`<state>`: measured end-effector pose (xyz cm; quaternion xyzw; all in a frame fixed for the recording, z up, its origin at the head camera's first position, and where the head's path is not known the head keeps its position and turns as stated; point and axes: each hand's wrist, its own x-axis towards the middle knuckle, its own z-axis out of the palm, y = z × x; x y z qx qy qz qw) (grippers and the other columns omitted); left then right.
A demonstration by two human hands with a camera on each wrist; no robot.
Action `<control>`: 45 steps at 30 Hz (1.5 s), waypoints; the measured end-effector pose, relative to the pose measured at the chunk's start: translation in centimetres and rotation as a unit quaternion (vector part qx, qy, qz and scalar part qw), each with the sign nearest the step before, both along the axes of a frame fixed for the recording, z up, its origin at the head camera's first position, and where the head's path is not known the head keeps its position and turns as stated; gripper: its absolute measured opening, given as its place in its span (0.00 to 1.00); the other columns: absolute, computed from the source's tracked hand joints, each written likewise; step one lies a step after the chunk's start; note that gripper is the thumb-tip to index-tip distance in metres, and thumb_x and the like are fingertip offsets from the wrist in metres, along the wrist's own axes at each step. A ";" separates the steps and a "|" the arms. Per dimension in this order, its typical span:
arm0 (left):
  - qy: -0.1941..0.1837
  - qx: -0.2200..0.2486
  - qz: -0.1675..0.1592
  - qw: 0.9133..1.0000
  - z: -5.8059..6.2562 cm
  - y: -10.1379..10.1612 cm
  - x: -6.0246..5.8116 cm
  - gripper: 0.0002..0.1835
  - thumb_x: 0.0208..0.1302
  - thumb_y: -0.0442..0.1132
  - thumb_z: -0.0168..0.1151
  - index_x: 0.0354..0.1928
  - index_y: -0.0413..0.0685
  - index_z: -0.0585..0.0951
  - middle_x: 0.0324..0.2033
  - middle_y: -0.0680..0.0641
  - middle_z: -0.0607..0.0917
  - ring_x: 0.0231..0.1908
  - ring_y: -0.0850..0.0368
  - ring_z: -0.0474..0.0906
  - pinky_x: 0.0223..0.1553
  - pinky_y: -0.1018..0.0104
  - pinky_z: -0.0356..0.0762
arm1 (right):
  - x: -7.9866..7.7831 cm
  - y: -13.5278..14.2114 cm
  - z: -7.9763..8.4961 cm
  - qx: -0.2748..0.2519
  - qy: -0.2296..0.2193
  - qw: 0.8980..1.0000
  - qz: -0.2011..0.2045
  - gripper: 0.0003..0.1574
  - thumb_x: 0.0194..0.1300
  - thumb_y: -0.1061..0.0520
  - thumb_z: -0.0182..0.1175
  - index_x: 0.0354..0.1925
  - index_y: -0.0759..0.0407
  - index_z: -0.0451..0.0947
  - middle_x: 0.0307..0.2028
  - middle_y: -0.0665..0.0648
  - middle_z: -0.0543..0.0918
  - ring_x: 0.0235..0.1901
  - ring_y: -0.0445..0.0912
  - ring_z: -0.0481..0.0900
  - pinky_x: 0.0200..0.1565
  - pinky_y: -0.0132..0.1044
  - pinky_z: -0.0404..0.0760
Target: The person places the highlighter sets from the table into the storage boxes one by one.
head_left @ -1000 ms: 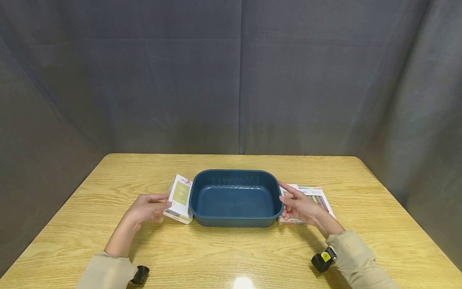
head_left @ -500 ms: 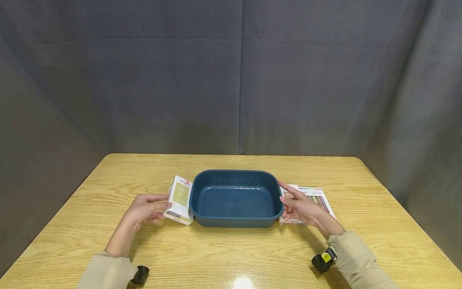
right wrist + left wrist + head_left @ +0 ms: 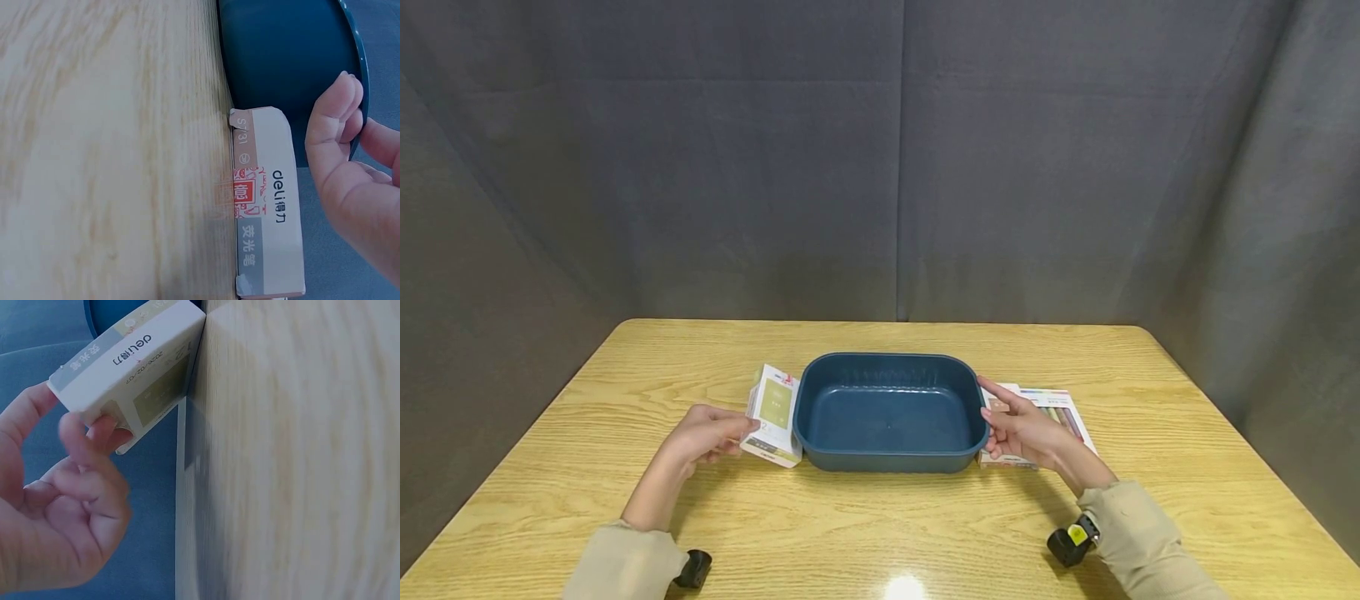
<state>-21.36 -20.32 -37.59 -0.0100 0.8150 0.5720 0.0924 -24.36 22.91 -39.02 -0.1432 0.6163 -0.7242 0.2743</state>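
Left hand (image 3: 707,433): pinching green-labelled box (image 3: 777,408), just left of tub (image 3: 887,462).
Right hand (image 3: 1022,429): pinching tub's right rim.
Worktop (image 3: 887,533): room between tub and far edge.
Count: one tub; three boxes, pink-labelled box (image 3: 275,200) and pen box (image 3: 1078,417) at right.

head looks forward-down across table (image 3: 850,517); wrists close, both catching tub (image 3: 891,462)
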 end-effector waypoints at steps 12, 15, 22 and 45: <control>0.018 -0.008 0.016 1.000 -0.1 -0.2 -0.1 0.16 0.53 0.36 0.59 0.35 0.24 0.80 0.23 0.46 0.81 0.09 0.67 0.53 0.12 0.75 0.52 | 0.1 0.1 0.0 -0.003 -0.004 1.000 -0.004 0.39 0.70 0.63 0.39 0.69 0.55 0.28 0.21 0.54 0.74 0.21 0.42 0.76 0.27 0.33 0.76; 0.022 -0.011 0.022 0.999 -0.1 -0.2 -0.1 0.16 0.53 0.36 0.58 0.35 0.24 0.80 0.23 0.44 0.81 0.09 0.68 0.52 0.12 0.75 0.51 | 0.1 0.1 0.1 -0.005 -0.005 1.000 -0.004 0.39 0.70 0.63 0.39 0.69 0.55 0.28 0.21 0.54 0.74 0.21 0.42 0.75 0.27 0.33 0.76; 0.020 -0.012 0.044 0.999 0.5 -0.4 0.1 0.18 0.53 0.36 0.59 0.37 0.22 0.78 0.21 0.48 0.78 0.09 0.69 0.51 0.11 0.75 0.52 | 0.1 0.0 0.0 -0.005 -0.006 1.000 -0.003 0.39 0.70 0.63 0.39 0.69 0.55 0.28 0.21 0.54 0.73 0.21 0.43 0.75 0.28 0.34 0.76; 0.045 -0.010 0.117 0.992 3.0 -1.0 0.1 0.25 0.55 0.40 0.59 0.46 0.21 0.73 0.21 0.50 0.75 0.10 0.68 0.53 0.13 0.74 0.54 | 0.1 -0.3 0.2 -0.009 -0.007 1.000 -0.001 0.40 0.70 0.62 0.40 0.69 0.55 0.28 0.21 0.55 0.73 0.21 0.43 0.76 0.28 0.34 0.76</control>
